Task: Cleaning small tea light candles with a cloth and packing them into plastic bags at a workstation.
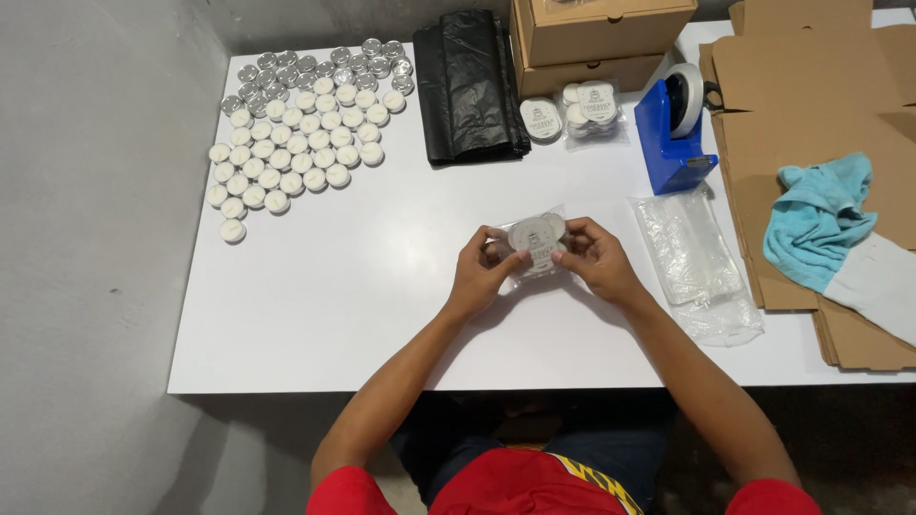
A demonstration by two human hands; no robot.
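I see a clear pouch with a round pale label, held over the surface. Behind it lie a labelled round disc and a second filled pouch. Two brown cardboard boxes stand stacked behind. Empty clear bags lie right.

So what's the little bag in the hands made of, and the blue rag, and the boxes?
The bag, held by the left hand and right hand, looks like thin clear plastic: glossy, crinkly, with round candles showing through. The rag looks like soft cloth, matte and rumpled into folds. The boxes look like brown cardboard, dull and stiff with sharp folded edges.
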